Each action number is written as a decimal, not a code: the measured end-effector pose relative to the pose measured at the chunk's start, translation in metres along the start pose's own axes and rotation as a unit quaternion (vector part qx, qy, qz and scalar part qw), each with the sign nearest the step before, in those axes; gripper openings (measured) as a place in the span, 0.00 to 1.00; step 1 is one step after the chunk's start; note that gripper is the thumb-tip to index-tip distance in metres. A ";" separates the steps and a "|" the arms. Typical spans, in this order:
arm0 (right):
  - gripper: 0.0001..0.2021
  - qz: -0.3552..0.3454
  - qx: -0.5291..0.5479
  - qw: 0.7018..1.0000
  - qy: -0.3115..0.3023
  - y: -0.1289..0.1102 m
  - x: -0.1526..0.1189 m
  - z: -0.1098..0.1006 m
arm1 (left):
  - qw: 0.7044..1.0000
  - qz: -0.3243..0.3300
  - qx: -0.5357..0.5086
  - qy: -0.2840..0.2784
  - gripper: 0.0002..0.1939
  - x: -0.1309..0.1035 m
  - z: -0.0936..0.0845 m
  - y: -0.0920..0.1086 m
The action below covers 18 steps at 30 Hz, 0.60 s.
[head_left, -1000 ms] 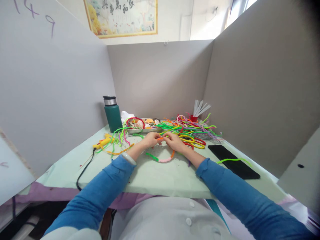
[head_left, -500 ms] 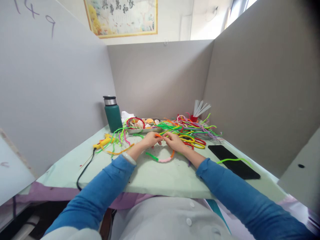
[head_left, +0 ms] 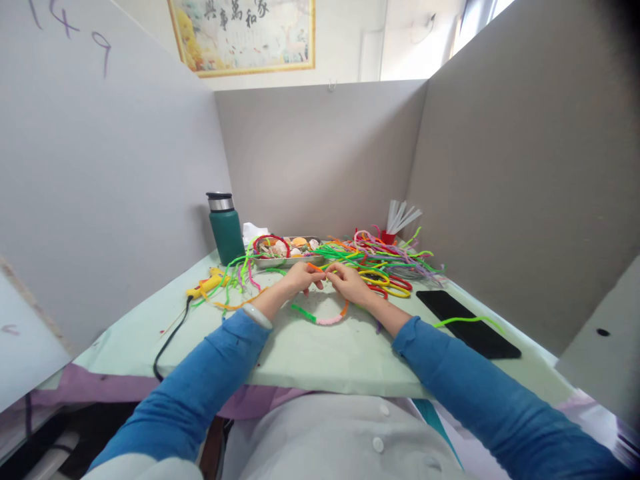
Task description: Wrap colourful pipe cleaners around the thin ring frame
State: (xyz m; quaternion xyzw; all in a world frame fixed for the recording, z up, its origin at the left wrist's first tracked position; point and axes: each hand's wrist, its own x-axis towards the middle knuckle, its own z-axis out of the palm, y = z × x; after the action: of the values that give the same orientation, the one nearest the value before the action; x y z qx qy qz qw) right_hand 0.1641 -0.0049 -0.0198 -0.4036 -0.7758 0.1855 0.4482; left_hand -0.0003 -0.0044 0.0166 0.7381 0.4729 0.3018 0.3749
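Close together above the middle of the table, my left hand (head_left: 301, 277) and my right hand (head_left: 346, 280) meet at the fingertips. Both pinch an orange pipe cleaner (head_left: 316, 269), whose short length shows between them. Below the hands curves a ring of pipe cleaner (head_left: 329, 321) with green, pink and orange sections. The upper part of that ring is hidden behind my hands, so I cannot tell whether the orange piece joins it.
Behind the hands lie a metal tray (head_left: 290, 261) of shells and a heap of coloured pipe cleaners (head_left: 380, 257). A green bottle (head_left: 226, 230) and a yellow glue gun (head_left: 206, 285) with a black cord stand left. A black flat slab (head_left: 467, 325) lies right. Grey partitions (head_left: 320, 153) enclose the table.
My left fingers have shifted slightly, and more of the orange pipe cleaner shows above them. My right hand is almost still, and the ring lies as before.
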 end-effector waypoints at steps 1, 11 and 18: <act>0.10 0.000 0.001 1.000 0.000 0.000 0.000 0.000 | 1.000 0.001 -0.007 -0.001 0.18 0.000 0.000 0.001; 0.10 -0.003 0.006 1.000 0.006 -0.003 -0.001 -0.001 | 0.999 -0.003 -0.048 -0.010 0.18 -0.004 -0.001 0.003; 0.10 -0.009 0.012 1.000 0.006 -0.006 -0.002 -0.001 | 0.994 -0.022 -0.099 -0.030 0.19 -0.008 -0.004 0.006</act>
State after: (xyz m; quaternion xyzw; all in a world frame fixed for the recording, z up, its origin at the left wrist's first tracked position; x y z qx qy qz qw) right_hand 0.1632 -0.0101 -0.0163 -0.3928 -0.7744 0.1884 0.4588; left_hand -0.0039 -0.0124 0.0234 0.6957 0.4454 0.3159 0.4667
